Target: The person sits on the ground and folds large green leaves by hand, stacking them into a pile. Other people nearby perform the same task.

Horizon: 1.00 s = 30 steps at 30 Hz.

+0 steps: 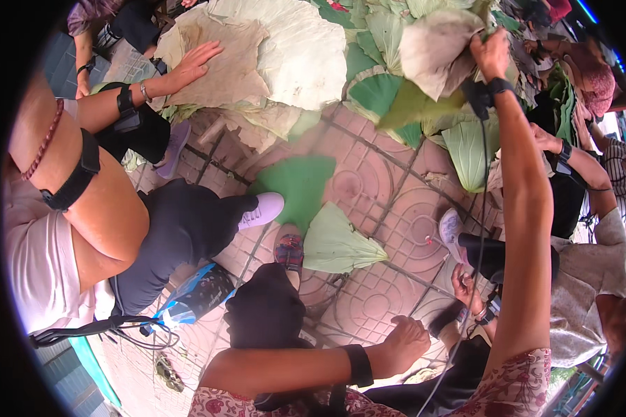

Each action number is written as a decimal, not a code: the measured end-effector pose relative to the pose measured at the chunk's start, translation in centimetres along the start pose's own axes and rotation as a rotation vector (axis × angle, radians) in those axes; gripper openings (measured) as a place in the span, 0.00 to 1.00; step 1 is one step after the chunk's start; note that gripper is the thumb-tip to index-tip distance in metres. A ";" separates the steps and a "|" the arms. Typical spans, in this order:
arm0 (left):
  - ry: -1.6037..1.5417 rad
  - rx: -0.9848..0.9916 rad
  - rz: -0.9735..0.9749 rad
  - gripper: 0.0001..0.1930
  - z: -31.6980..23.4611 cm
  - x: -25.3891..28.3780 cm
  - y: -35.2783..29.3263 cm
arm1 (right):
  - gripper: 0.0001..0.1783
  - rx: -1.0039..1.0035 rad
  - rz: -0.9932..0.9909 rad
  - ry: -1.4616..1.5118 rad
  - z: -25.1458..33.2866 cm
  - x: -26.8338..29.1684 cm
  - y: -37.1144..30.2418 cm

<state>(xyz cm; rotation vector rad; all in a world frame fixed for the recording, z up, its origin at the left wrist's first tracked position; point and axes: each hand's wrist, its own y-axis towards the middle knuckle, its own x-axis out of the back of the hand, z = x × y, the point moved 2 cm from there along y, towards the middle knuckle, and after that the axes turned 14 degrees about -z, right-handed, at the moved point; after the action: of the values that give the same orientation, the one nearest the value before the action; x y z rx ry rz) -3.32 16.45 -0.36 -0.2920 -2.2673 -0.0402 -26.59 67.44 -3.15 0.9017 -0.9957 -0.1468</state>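
Note:
High on the right, my right hand (490, 54) is closed on a dry, pale brown lotus leaf (438, 52), gripping its right edge. Below that leaf is an olive-green leaf (421, 108). My left hand (400, 344) hangs low over the pavement near my knees, its fingers curled in, with nothing visible in them. In front of my shoe lie a folded pale green leaf (337, 243) and a darker green leaf (295, 184). More folded leaves (466, 153) are stacked near my right forearm.
A co-worker's hand (195, 66) lies flat on a pile of large pale leaves (302, 52) at the upper left. Another person's hand (466, 288) is near my right arm. A blue and black bag (195, 295) rests on the patterned paving (358, 184). A cable runs along my right arm.

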 end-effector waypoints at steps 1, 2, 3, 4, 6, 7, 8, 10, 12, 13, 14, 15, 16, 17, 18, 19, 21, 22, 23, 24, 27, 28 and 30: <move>0.049 -0.016 0.003 0.13 0.1 0.1 -0.2 | 0.40 -0.040 -0.098 -0.163 -0.3 1.2 2.9; 0.096 -0.017 0.009 0.13 0.3 0.2 -0.3 | 0.41 0.134 -0.084 -0.167 1.8 2.2 2.4; 0.144 -0.023 0.014 0.14 0.2 0.0 -0.6 | 0.42 0.308 -0.073 -0.171 4.0 3.8 0.5; 0.099 0.001 0.016 0.13 0.0 -0.4 -1.1 | 0.41 0.490 0.084 -0.114 6.9 5.0 -3.8; 0.033 -0.024 0.017 0.12 -0.2 -1.2 -1.7 | 0.39 0.537 0.509 0.153 7.5 6.3 -16.2; 0.008 -0.066 0.016 0.12 -0.3 -1.4 -1.6 | 0.40 0.555 0.653 0.231 5.8 7.0 -24.2; 0.049 -0.106 0.073 0.12 -0.7 -1.9 -1.6 | 0.50 0.489 0.946 0.150 4.9 8.1 -32.9; 0.081 -0.133 0.128 0.12 -1.0 -1.5 -2.4 | 0.58 0.453 1.299 0.151 4.3 13.2 -46.8; 0.111 -0.116 0.220 0.14 -1.5 -0.7 -3.3 | 0.63 0.411 1.393 0.129 5.2 18.1 -54.5; 0.131 -0.093 0.248 0.15 -1.8 -0.6 -3.7 | 0.61 0.503 1.188 0.079 4.9 19.6 -57.3; 0.114 -0.096 0.292 0.15 -1.8 -1.4 -4.5 | 0.55 0.483 1.108 0.231 4.7 19.9 -57.5; 0.085 -0.105 0.333 0.15 -2.0 -2.2 -5.1 | 0.50 0.442 1.221 0.232 3.8 19.8 -57.8; 0.102 -0.126 0.335 0.15 -2.3 -2.4 -5.4 | 0.44 0.388 1.327 0.224 2.5 19.6 -57.8; 0.118 -0.146 0.338 0.16 -2.5 -2.5 -5.8 | 0.39 0.329 1.433 0.218 1.0 19.7 -57.8; 0.144 -0.147 0.325 0.16 -2.1 -2.6 -6.0 | 0.40 -0.376 1.758 0.893 1.3 20.3 -55.0; 0.148 -0.133 0.304 0.17 -1.8 -2.6 -6.1 | 0.40 -0.506 1.852 1.018 2.4 22.2 -51.4; 0.133 -0.090 0.267 0.19 -1.4 -3.2 -6.4 | 0.40 -0.442 1.757 1.039 5.1 24.9 -42.8; 0.085 -0.091 0.236 0.21 -1.1 -3.6 -6.7 | 0.39 -0.382 1.572 1.008 6.4 24.7 -39.0; 0.040 -0.085 0.210 0.22 -0.7 -4.0 -7.2 | 0.39 -0.296 1.330 0.951 8.1 23.4 -35.0; 0.009 -0.164 0.184 0.23 -1.5 -3.7 -7.1 | 0.39 -0.207 0.976 0.788 7.4 23.2 -29.3; 0.090 -0.325 0.120 0.16 -1.9 -4.4 -7.8 | 0.39 0.059 0.386 0.345 8.2 19.0 -20.1; 0.147 -0.295 0.236 0.18 -2.0 -4.1 -7.8 | 0.39 0.145 0.356 0.204 9.0 17.8 -20.3; 0.139 -0.274 0.338 0.19 -1.7 -3.9 -8.1 | 0.39 0.343 0.485 0.012 10.2 16.7 -25.0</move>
<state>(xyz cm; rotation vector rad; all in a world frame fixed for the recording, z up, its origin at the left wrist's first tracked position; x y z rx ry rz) -1.39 7.64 -1.64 -0.7893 -2.0465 -0.1893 -18.10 37.12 -7.63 0.9404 -1.2215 0.4508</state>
